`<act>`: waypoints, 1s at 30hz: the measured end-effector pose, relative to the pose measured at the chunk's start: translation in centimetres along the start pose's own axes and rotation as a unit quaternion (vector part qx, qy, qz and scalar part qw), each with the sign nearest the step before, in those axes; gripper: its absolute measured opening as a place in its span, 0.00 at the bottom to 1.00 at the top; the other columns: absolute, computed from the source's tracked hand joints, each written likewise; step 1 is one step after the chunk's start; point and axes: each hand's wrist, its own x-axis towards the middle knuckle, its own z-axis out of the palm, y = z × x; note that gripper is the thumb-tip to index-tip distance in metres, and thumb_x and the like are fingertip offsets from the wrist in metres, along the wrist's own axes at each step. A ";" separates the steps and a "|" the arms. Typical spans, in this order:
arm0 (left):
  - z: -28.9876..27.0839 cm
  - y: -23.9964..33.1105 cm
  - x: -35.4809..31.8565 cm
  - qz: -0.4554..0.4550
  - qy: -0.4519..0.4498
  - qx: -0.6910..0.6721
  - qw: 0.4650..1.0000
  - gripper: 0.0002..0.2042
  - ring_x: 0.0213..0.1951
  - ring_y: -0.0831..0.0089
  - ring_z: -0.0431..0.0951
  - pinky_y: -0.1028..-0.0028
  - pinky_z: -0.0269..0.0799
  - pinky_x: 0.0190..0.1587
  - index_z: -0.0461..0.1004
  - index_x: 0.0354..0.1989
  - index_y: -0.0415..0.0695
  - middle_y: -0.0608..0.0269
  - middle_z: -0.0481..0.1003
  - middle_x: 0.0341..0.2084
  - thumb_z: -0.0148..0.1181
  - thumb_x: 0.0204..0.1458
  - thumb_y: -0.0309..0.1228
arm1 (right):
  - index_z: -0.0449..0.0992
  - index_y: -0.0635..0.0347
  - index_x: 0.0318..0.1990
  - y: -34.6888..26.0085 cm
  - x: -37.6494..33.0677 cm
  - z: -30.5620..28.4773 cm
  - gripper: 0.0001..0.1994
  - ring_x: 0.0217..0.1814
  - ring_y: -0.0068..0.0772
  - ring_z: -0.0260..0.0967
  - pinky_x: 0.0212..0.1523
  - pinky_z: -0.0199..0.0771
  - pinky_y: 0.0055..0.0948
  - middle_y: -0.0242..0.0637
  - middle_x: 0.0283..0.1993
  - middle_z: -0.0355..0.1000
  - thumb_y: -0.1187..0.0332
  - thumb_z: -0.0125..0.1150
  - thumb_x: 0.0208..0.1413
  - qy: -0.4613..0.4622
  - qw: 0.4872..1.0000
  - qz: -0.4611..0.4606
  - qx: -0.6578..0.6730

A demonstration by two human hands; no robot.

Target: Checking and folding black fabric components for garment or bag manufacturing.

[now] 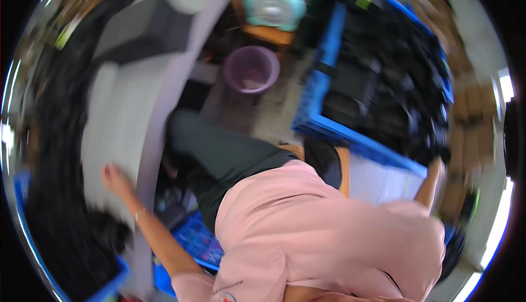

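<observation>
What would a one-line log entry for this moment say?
left hand: open, over grey table | right hand: at blue crate of black parts, grip unclear | picture: motion-blurred

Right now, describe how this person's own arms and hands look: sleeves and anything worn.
Both arms are bare below short pale pink shirt sleeves. The left hand wears no glove; a thin bracelet-like band circles that wrist. The right hand is motion-blurred, with no glove visible. Further detail is too smeared to tell.

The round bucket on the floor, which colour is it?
The bucket is light purple, seen in the head view.
</observation>
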 end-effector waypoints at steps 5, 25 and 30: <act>3.4 3.2 -0.4 0.070 0.026 0.061 0.995 0.12 0.38 0.69 0.78 0.70 0.73 0.45 0.77 0.43 0.39 0.57 0.79 0.34 0.61 0.54 0.31 | 0.76 0.60 0.54 -18.1 3.2 -1.2 0.21 0.61 0.51 0.67 0.61 0.67 0.45 0.52 0.56 0.71 0.58 0.63 0.57 0.335 0.936 0.108 0.016; -14.0 9.0 -12.4 0.165 0.347 0.390 0.837 0.21 0.57 0.56 0.69 0.58 0.59 0.61 0.78 0.48 0.46 0.58 0.72 0.53 0.60 0.41 0.16 | 0.80 0.64 0.46 -76.3 -33.3 -31.0 0.17 0.56 0.43 0.74 0.56 0.75 0.36 0.47 0.61 0.69 0.88 0.57 0.49 -0.002 0.353 -0.744 0.568; -18.8 7.5 -8.3 0.178 0.169 0.473 0.846 0.12 0.47 0.64 0.74 0.63 0.63 0.54 0.82 0.39 0.50 0.66 0.78 0.40 0.65 0.45 0.21 | 0.79 0.64 0.42 -75.8 -37.7 -33.3 0.15 0.49 0.45 0.75 0.49 0.76 0.37 0.44 0.50 0.76 0.84 0.61 0.44 -0.008 0.255 -0.784 0.566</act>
